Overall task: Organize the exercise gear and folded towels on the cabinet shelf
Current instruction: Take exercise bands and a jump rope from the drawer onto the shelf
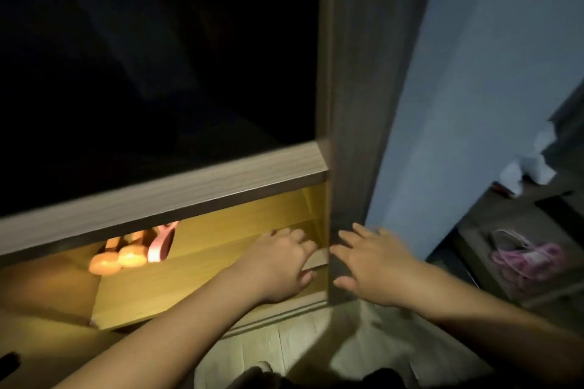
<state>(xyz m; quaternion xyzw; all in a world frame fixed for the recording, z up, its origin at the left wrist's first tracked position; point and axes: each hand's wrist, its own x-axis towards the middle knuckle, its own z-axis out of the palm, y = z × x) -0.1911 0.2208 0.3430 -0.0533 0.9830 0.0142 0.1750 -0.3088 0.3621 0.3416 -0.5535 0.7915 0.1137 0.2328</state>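
The lower cabinet shelf (202, 275) is lit yellow. At its back left lie two orange dumbbells (118, 257) with a pink piece of gear (161, 243) leaning beside them. My left hand (281, 265) reaches into the right end of this shelf, fingers loosely apart near the corner, holding nothing. My right hand (376, 265) lies flat with spread fingers on the front edge of the cabinet's side panel (354, 104). No towels are visible.
A thick shelf board (189, 186) runs above the lit compartment; the space above it is dark. A brownish shape (47, 287) sits at the shelf's left. A pink corded bundle (524, 259) lies on a dark surface to the right, beside a pale wall (474, 73).
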